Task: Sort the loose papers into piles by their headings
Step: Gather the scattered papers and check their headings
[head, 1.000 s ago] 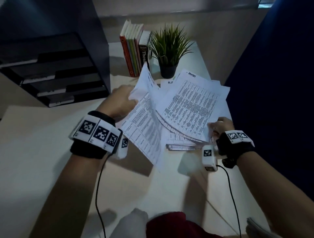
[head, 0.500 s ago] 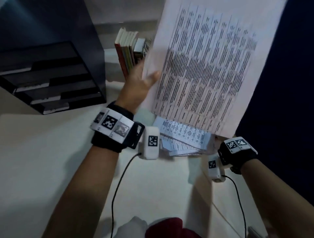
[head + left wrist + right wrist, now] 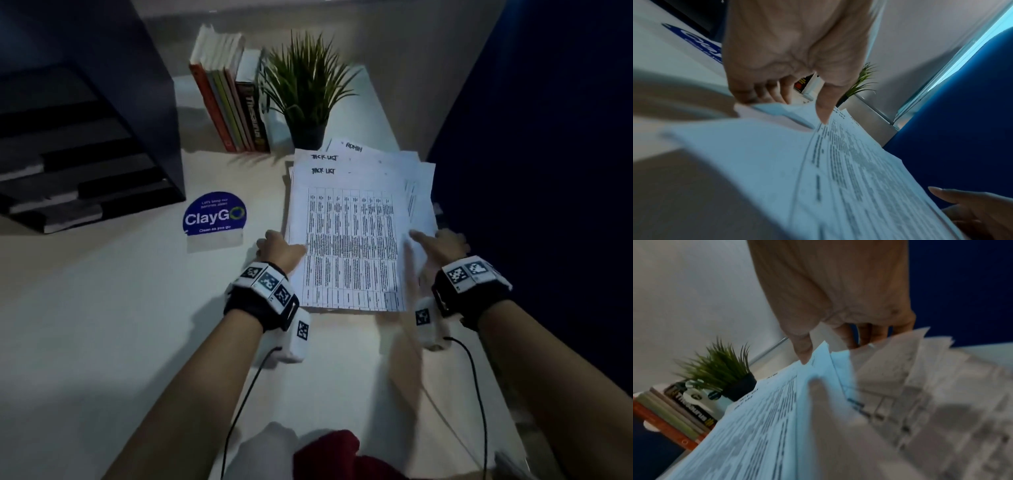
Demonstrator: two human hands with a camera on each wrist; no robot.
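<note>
The papers (image 3: 346,240) lay in one loose stack on the tabletop (image 3: 102,325), right of centre, with their long axis running from near to far and the headings at the far end. The top two sheets read something like "Task List" in handwriting, and a sheet fanned out behind them read "Admin".

The left hand (image 3: 279,248) sat at the stack's left edge, about halfway along it. In the left wrist view its thumb pressed on top of the sheets while the fingers (image 3: 764,92) curled under a lifted edge, so its grip was a pinch on the papers.

The right hand (image 3: 442,245) sat at the right edge, opposite the left. Its thumb lay on top and its fingers (image 3: 869,334) reached round the splayed, blurred sheets there, so it too held papers, though how many I could not tell.

Both hands were level with each other, and the headings lay beyond both, away from the body. Open tabletop lay only to the left, toward the blue sticker (image 3: 215,214), so the left hand looked better placed to carry a sheet off sideways and start a pile. No separate pile showed yet, so the sort seemed barely begun.

Books (image 3: 233,102) and a potted plant (image 3: 305,89) stood past the stack, with a dark tray rack (image 3: 68,154) far left.
</note>
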